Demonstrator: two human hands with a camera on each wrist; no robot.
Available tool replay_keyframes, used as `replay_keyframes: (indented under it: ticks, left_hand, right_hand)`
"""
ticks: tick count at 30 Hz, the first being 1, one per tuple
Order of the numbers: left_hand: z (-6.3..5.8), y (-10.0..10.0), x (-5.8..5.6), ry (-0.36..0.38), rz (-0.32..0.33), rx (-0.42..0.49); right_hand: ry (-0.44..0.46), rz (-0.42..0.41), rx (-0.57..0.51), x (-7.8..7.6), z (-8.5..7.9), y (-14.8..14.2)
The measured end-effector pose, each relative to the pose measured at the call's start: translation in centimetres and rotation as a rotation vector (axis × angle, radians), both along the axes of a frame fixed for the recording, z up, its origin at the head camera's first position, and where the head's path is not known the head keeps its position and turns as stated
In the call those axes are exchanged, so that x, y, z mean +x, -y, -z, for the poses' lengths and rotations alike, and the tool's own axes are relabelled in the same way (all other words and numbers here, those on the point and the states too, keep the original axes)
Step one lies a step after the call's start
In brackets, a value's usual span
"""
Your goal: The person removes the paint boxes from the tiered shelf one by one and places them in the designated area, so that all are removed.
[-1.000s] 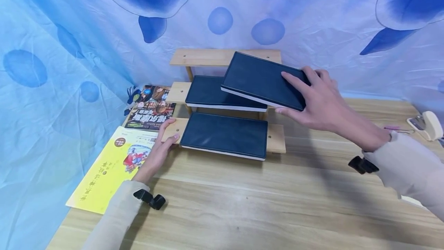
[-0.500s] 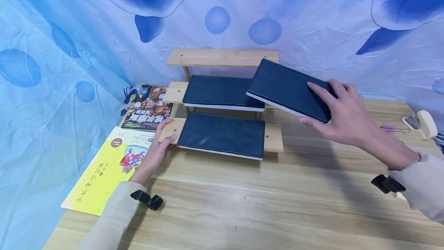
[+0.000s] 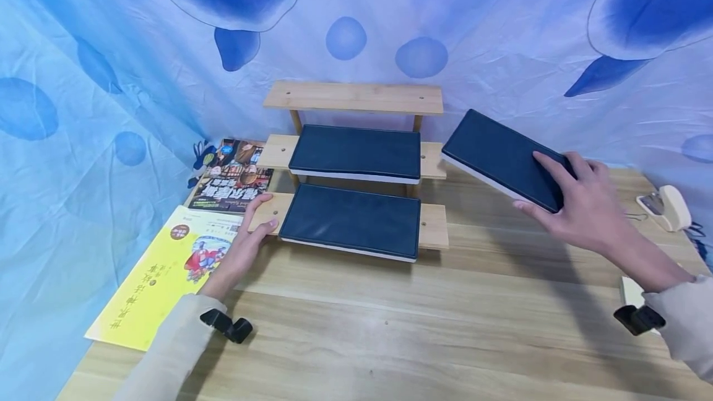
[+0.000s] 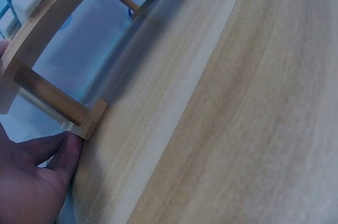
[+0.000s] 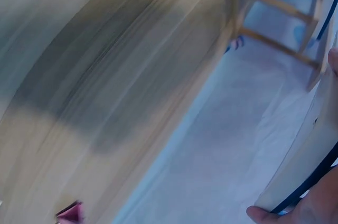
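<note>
A three-tier wooden stand (image 3: 353, 98) stands against the cloth backdrop. My left hand (image 3: 244, 249) holds the left end of its lowest shelf, thumb on top; in the left wrist view, fingers (image 4: 66, 152) touch the foot of a post (image 4: 95, 120). My right hand (image 3: 585, 206) grips the right end of a dark blue, flat rectangular slab (image 3: 498, 150) with a white edge. It is tilted in the air, right of the stand. Similar slabs lie on the middle shelf (image 3: 356, 152) and lowest shelf (image 3: 434, 226). The top shelf is bare.
At left, a yellow book (image 3: 150, 283) and a dark-covered book (image 3: 231, 178) lie on the wooden table (image 3: 356, 327). A white stapler-like object (image 3: 668, 208) is at the far right. Blue cloth with whale prints (image 3: 473, 79) hangs behind.
My right hand has carried the slab rightward, away from above the middle shelf and slightly down in the view. My left hand keeps its hold on the stand.
</note>
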State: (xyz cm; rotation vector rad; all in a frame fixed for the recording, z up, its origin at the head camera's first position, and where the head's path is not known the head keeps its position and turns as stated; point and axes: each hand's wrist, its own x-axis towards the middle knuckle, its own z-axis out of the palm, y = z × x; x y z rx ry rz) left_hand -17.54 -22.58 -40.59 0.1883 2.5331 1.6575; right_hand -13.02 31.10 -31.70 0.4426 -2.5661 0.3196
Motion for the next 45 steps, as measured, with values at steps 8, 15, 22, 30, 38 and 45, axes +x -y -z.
replay_keyframes:
  ticks: [8,15,22,30,38,45]
  left_hand:
    - [0.0,-0.1,0.0,-0.005,0.001,0.002]
    - [0.0,-0.1,0.0,-0.002,-0.003,-0.019]
    - [0.0,-0.1,0.0,0.016,0.005,-0.020]
    - [0.0,0.1,0.0,0.042,0.024,0.001]
    - [0.2,0.2,0.3,0.058,0.026,-0.010]
    - [0.1,0.0,0.2,0.059,0.034,0.042]
  right_hand:
    - [0.042,0.093,0.011,-1.0,1.4,-2.5]
    - [0.158,0.176,0.044,-1.7,3.4,-3.6]
    - [0.250,0.180,0.075,-2.1,5.0,-3.6]
    - [0.364,0.220,0.123,-2.6,6.7,-3.1]
    - [0.393,0.209,0.111,-2.7,8.1,-3.2]
    - [0.424,0.219,0.127,-2.9,8.7,-3.9]
